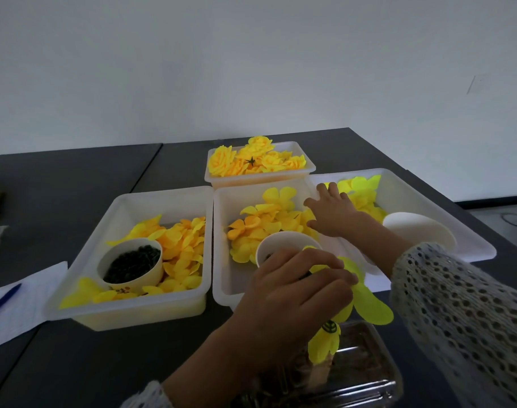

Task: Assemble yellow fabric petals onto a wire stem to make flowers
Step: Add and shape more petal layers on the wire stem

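At the near edge of the dark table (pixel 74 363), a partly built flower (pixel 366 301) of bright yellow-green petals is held by the left hand (pixel 292 293), whose fingers are curled over it; a further petal and a dark striped piece hang below the hand, over a clear plastic box (pixel 369 375). The stem itself cannot be made out. The right hand (pixel 332 212) is stretched forward, fingers loosely spread and slightly bent, and is laid across the wall shared by the middle tray (pixel 222 260) and the right tray (pixel 469 231), its fingertips over the pale yellow petals (pixel 362 191) in the right one (whether a petal is pinched cannot be told). Deeper yellow petals are heaped in the middle tray, beside a paper cup (pixel 281 241) partly hidden by the left hand. A left tray (pixel 127 313) is filled with petals and a cup of dark beads (pixel 130 265). Finished flowers (pixel 254 157) are piled in a far tray.
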